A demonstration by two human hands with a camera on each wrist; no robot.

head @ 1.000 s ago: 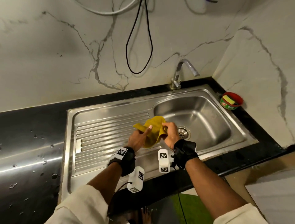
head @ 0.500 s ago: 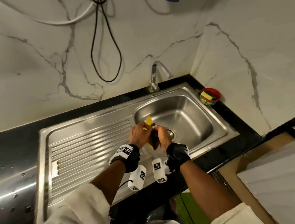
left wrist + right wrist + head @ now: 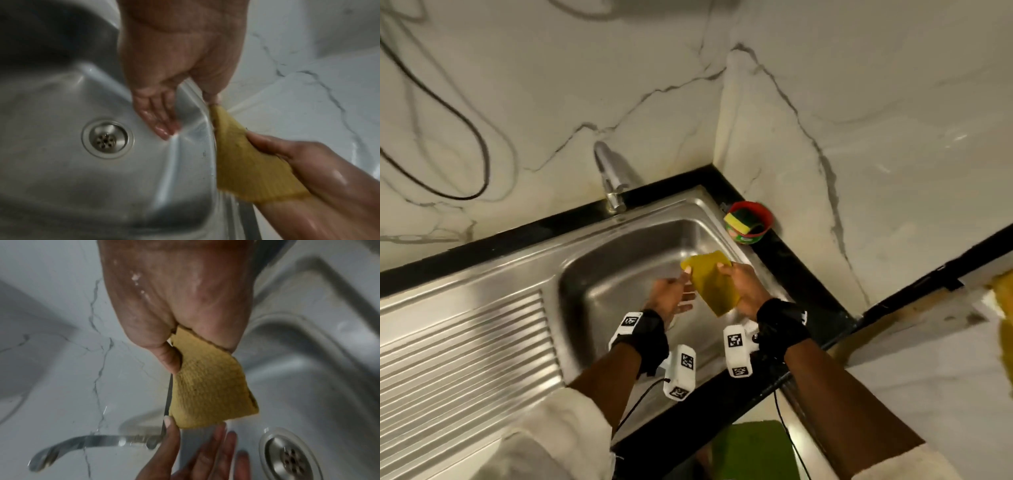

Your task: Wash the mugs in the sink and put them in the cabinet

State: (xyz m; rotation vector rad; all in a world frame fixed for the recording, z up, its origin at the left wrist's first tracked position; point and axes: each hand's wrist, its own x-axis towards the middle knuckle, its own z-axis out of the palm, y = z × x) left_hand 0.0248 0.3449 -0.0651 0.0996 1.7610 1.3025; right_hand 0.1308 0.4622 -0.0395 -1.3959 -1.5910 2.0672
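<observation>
Your right hand has its fingers and thumb clamped on a folded yellow cloth, gripping it along one edge so the rest sticks out past the knuckles. Your left hand is spread, fingers straight and apart, holding nothing; only the thumb tip touches the near corner of the cloth, and the fingertips look wet. Both hands hang over the right side of the steel sink bowl, a little right of the frame's centre in the head view. Below your left fingers, in the left wrist view, sits the round drain, with nothing on it. The tap stands at the back rim, above and left of your hands. In the corner on the black surface, upper right of the bowl, is a small red tub holding a yellow-green sponge. The ribbed draining board runs off to the lower left. No mugs appear in any view, so I can't tell where they are.
</observation>
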